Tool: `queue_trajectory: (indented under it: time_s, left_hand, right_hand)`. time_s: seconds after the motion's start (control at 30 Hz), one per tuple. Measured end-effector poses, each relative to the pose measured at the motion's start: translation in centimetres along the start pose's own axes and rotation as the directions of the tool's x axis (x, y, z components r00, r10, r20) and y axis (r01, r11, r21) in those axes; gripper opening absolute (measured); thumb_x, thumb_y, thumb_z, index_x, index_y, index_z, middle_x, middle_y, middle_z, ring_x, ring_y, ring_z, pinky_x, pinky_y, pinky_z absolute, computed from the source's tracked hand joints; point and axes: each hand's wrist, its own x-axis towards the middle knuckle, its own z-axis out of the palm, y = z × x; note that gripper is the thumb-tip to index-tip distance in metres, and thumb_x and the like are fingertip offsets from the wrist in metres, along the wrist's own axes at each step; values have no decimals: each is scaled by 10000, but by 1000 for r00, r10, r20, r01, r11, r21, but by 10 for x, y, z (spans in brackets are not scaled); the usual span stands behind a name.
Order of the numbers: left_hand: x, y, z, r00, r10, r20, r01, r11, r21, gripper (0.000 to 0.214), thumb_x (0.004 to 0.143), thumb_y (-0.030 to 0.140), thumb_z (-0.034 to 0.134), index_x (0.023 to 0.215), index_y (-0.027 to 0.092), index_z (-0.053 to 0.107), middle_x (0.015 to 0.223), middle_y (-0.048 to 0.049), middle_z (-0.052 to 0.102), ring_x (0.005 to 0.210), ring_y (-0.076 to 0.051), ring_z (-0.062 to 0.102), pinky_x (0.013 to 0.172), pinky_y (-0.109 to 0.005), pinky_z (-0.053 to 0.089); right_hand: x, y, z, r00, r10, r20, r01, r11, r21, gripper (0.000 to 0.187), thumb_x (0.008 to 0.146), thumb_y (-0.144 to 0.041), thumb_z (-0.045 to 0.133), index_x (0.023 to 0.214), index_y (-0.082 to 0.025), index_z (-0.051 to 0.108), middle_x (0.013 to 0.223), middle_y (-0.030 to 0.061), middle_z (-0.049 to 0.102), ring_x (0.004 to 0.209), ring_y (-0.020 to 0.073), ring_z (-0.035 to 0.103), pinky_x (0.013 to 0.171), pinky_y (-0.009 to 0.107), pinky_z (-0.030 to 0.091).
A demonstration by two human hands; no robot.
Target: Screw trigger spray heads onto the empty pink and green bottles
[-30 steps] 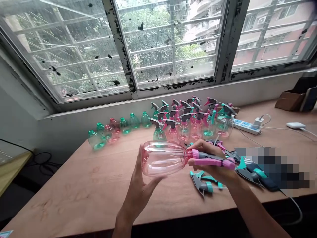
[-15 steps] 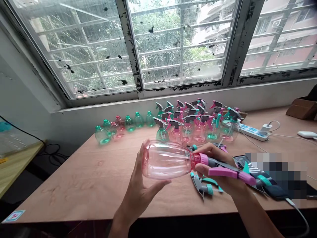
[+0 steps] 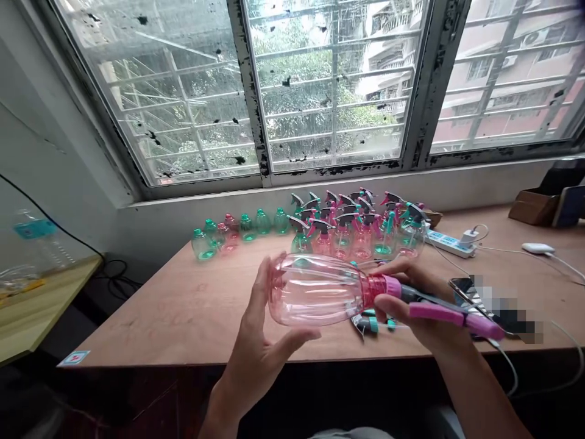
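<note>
I hold a clear pink spray bottle (image 3: 315, 288) on its side above the wooden table (image 3: 183, 311). My left hand (image 3: 262, 347) cups the bottle's base, thumb below and fingers behind it. My right hand (image 3: 423, 311) is closed round the pink and grey trigger head (image 3: 439, 308) at the bottle's neck, where the pink collar meets the bottle. Under my right hand lie loose teal and grey trigger heads (image 3: 370, 322).
Several pink and green bottles with trigger heads (image 3: 361, 228) stand grouped at the back of the table. Several bottles without heads (image 3: 228, 235) stand to their left. A power strip (image 3: 450, 242), cables, a phone and a cardboard box (image 3: 532, 207) are at the right.
The view has shifted, so the table sits further off. The bottle stays in both hands, tilted slightly, with the trigger head drawn a little to the right and down.
</note>
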Motion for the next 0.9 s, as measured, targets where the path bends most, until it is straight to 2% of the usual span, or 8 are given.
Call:
queue_trajectory:
  time_s: [0.07,0.17,0.3,0.47,0.63,0.73,0.8,0.9]
  left_hand:
    - [-1,0,-1,995,101,9,-101,993,54,980,846,321,787,1582,410,146,1660,-42,298,1480,-325,363,1206,-505,358]
    - [-3,-2,-2,987,159,37,-161,983,93,874,935,269,673,1574,462,109,1704,-5,170,1525,-318,279,1216,-527,333]
    - [-5,-3,-2,997,63,43,-65,997,51,1062,878,382,737,1584,420,-55,1681,-65,243,1502,-341,333,1227,-571,280]
    - [0,0,-5,995,-83,47,85,996,-32,777,884,495,691,1550,369,309,1622,-66,377,1433,-366,442,1165,-539,409]
    - [-1,-2,-6,995,-84,48,81,996,44,927,908,418,690,1562,510,38,1653,-40,314,1425,-353,459,1157,-609,380]
    - [-5,-5,-3,999,-41,33,39,996,84,1067,868,433,737,1557,497,-75,1684,-49,227,1464,-359,396,1183,-623,330]
    - [-5,-5,-2,999,-43,25,42,998,49,1077,832,498,752,1580,447,-21,1685,-64,221,1454,-375,404,1169,-598,374]
    - [-5,-4,-2,997,-75,14,75,997,13,806,917,523,629,1580,395,189,1645,-69,321,1421,-366,454,1145,-562,428]
  right_hand:
    - [1,4,0,999,42,35,-47,988,148,252,815,-393,812,928,-222,666,598,-33,676,437,129,572,410,230,450]
    - [3,8,2,993,74,97,-96,962,254,243,831,-394,797,921,-225,647,596,-40,674,415,120,561,402,227,455]
    - [3,6,5,997,-66,43,64,996,56,285,791,-390,834,936,-221,655,654,-10,685,494,150,604,425,248,477]
    - [2,5,5,976,-209,69,219,952,-216,300,759,-376,859,949,-223,686,729,24,738,571,175,644,514,293,528]
    - [6,14,4,986,-168,26,170,977,-127,238,800,-380,818,921,-228,680,635,-14,676,469,143,582,424,253,461]
    - [6,16,6,987,-157,22,158,984,-77,215,828,-379,792,922,-231,669,633,-26,659,449,125,560,409,233,431]
    - [6,14,8,980,-198,23,199,972,-121,243,796,-374,823,926,-231,674,662,-17,681,493,138,596,441,239,453]
    - [5,9,6,969,-245,-1,241,954,-180,299,742,-393,866,922,-228,693,742,15,733,582,166,650,514,265,503]
